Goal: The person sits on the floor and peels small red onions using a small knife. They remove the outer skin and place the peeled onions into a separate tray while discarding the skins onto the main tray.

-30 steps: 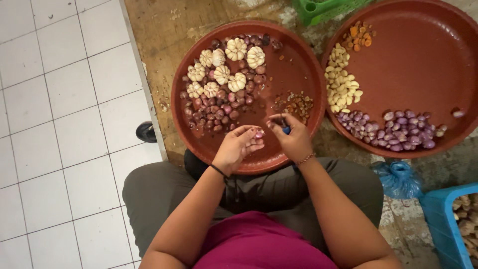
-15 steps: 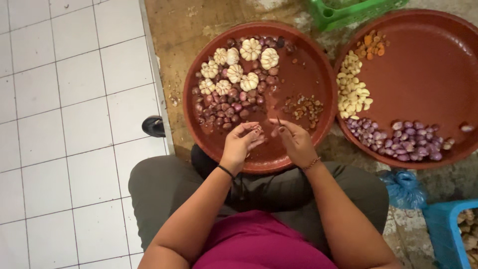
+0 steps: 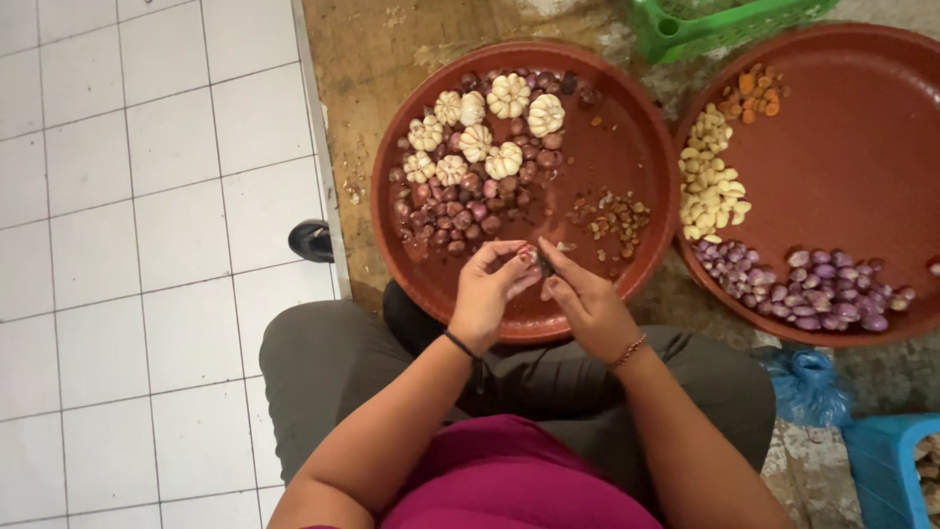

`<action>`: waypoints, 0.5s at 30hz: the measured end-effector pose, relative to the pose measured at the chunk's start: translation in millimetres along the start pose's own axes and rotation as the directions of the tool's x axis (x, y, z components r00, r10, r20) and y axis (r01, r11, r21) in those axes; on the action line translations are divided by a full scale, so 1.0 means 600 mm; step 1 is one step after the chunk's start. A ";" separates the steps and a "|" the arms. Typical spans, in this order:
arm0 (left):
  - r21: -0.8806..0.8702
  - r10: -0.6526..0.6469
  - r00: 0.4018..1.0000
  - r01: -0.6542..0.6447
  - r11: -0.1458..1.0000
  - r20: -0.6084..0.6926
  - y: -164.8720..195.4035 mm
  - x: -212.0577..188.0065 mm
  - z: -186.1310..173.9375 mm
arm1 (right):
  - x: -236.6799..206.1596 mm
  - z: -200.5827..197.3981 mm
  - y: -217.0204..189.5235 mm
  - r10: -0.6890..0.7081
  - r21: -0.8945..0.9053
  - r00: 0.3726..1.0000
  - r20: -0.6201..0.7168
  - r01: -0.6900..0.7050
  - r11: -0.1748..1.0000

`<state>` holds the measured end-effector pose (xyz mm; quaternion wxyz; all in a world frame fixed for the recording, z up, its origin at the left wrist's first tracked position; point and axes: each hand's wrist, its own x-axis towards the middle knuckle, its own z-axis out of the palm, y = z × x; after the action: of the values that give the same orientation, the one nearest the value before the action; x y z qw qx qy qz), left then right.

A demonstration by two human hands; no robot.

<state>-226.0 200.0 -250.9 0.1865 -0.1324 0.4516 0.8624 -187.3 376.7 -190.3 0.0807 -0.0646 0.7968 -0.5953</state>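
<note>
Left hand: fingers curled, fingertips pinching a small shallot – held over the near rim of the left tray.
Right hand: closed around a small dark tool, thumb pressed against the shallot; tool kind cannot be told.
Left tray contents: 7 whole garlic bulbs, a heap of unpeeled shallots, a scatter of peelings.
Right tray: peeled garlic cloves, peeled purple shallots, a few orange pieces – well apart from both hands.
Surroundings: green basket beyond the trays; blue crate at lower right; white tiled floor on the left.
</note>
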 end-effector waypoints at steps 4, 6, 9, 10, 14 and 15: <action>-0.056 -0.029 0.999 0.028 0.998 -0.020 -0.021 0.000 0.009 | 0.004 -0.001 0.006 0.022 0.032 0.999 0.030 -0.023 0.999; -0.064 -0.011 1.000 0.010 0.998 -0.004 -0.024 -0.001 0.009 | 0.004 0.001 0.005 0.068 0.022 0.997 0.042 -0.069 0.997; -0.079 -0.031 1.000 0.031 0.996 0.003 -0.023 -0.002 0.006 | 0.006 0.002 0.004 0.120 0.010 0.992 0.044 -0.120 0.993; -0.085 -0.026 1.000 0.027 0.996 0.010 -0.024 -0.003 0.005 | 0.006 0.002 0.004 0.135 0.008 0.990 0.043 -0.136 0.991; -0.049 0.000 1.000 0.002 0.999 0.030 -0.034 -0.002 0.005 | 0.006 -0.002 0.008 0.125 0.030 0.992 0.033 -0.126 0.992; -0.025 0.007 1.000 -0.007 1.000 0.029 -0.038 0.000 0.004 | 0.006 -0.004 0.009 0.133 0.017 0.991 0.032 -0.134 0.991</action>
<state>-215.8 213.8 -266.2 0.1884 -0.1205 0.4386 0.8704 -191.3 379.9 -195.1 0.1331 -0.0195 0.7923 -0.5951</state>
